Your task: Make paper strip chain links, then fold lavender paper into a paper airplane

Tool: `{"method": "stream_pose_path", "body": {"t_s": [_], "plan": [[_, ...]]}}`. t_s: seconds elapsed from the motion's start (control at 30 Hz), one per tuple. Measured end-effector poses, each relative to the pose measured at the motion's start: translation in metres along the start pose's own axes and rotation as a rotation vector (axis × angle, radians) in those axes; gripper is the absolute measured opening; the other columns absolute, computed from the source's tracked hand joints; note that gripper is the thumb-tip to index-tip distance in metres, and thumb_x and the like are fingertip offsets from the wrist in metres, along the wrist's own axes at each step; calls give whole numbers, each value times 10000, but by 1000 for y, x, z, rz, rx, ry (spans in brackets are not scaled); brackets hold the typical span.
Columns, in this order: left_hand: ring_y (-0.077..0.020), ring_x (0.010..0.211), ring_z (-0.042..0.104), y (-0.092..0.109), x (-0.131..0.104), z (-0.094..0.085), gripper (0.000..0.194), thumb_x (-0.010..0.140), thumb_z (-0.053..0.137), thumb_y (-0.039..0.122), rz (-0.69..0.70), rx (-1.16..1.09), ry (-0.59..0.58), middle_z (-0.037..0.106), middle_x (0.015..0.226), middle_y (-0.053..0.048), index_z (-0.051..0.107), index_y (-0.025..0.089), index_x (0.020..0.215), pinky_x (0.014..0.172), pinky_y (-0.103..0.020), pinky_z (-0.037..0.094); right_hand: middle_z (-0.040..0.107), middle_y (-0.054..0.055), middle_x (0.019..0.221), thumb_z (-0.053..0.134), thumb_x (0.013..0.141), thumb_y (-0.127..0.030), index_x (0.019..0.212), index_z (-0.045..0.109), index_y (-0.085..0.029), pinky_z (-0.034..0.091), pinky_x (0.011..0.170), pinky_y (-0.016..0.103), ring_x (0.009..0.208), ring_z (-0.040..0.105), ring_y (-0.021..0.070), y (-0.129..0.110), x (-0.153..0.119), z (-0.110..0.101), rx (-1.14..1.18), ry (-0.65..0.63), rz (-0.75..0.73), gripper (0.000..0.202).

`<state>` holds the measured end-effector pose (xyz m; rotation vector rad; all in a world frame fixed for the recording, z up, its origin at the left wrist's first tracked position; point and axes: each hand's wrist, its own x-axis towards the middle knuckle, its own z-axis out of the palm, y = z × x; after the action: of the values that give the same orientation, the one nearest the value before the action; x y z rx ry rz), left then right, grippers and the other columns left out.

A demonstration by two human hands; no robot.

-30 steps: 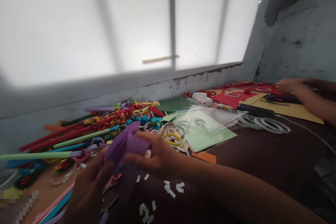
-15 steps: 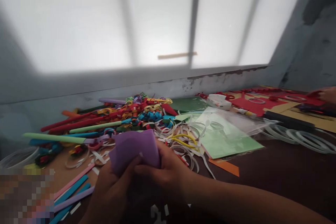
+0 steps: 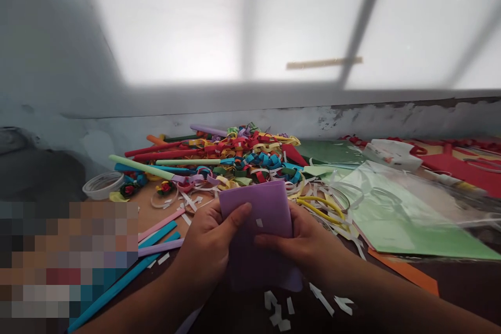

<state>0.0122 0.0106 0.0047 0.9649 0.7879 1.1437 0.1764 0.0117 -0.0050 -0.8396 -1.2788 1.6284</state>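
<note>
A folded sheet of purple paper (image 3: 260, 198) is held upright between my two hands, its lower part dark in shadow. My left hand (image 3: 209, 235) grips its left edge, the thumb lying across the front. From the right, my right hand (image 3: 303, 235) pinches the other edge, its thumb also on the front. A small white piece (image 3: 259, 223) sits on the paper between the thumbs. The other fingers of both hands are partly hidden behind the paper.
Behind the hands lies a pile of colourful paper chains (image 3: 250, 154). A tape roll (image 3: 104, 185) is at the left, near blue strips (image 3: 129, 276). Green sheets in clear plastic (image 3: 422, 229) and an orange strip (image 3: 407, 271) lie right. White scraps (image 3: 276, 310) are in front.
The view has turned left. The purple paper, rolled or bent before, now stands flatter and longer, facing me. My left thumb is higher on it, and both hands still hold it.
</note>
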Motion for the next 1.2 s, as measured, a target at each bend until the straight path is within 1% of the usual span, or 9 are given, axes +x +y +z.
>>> {"method": "stream_pose_path", "body": {"t_s": [0.27,0.4,0.53,0.73,0.8,0.9,1.0,1.1,1.2], "plan": [[-187,631,740,1,0,2,222,800,802,320,1,-32,-5,792,818,-82,766,152,940,603,-258,597,725,45,980,860,713,-402,1133,592,-220,587,695,318,812,693,194,6,2,-1,-88,3,-71,530],[-192,653,746,1,-2,3,256,803,800,315,0,-25,29,794,848,-86,757,153,997,623,-270,601,618,65,1307,816,780,-342,1352,457,-360,598,823,422,1038,680,250,15,1,-9,-385,209,-375,676],[-223,658,748,1,-2,4,324,808,790,340,-27,-14,34,792,861,-106,741,142,1060,577,-286,596,429,37,1535,816,799,-347,1112,641,-352,437,1086,524,1380,455,312,12,0,-19,-946,286,-763,359],[-233,676,753,0,-3,2,316,788,810,334,-37,-16,-9,795,864,-100,755,150,1039,600,-294,603,533,55,1454,694,911,-308,930,679,-292,452,1069,503,1326,505,285,4,0,-18,-1069,307,-793,29],[-237,672,753,-1,-2,1,315,782,815,339,-36,-12,-6,796,849,-95,761,157,1034,594,-299,604,549,46,1443,647,945,-293,913,680,-290,446,1072,491,1322,510,272,3,0,-19,-1093,306,-813,46],[-239,681,753,-2,0,0,335,773,821,356,-8,10,18,795,838,-97,767,154,1035,600,-300,607,561,62,1433,614,963,-321,906,665,-276,427,1079,514,1340,502,287,-1,3,-24,-1043,377,-794,89],[-209,630,732,-1,1,0,343,749,840,363,-2,27,43,788,789,-85,773,152,1011,600,-299,609,632,96,1332,618,951,-409,1091,619,-278,524,947,480,1196,622,284,-6,5,-28,-717,445,-660,192],[-171,586,700,1,1,1,319,728,856,365,0,39,66,777,744,-67,777,152,952,567,-260,587,734,97,1113,647,914,-524,1273,549,-257,585,730,372,897,724,234,-9,6,-24,-292,260,-390,458],[-178,625,714,4,-1,3,317,722,859,369,-3,32,53,780,765,-69,780,147,935,599,-256,588,768,81,1015,800,795,-484,1198,654,-219,596,760,347,876,730,225,-8,5,-18,-96,142,-259,504]]}}
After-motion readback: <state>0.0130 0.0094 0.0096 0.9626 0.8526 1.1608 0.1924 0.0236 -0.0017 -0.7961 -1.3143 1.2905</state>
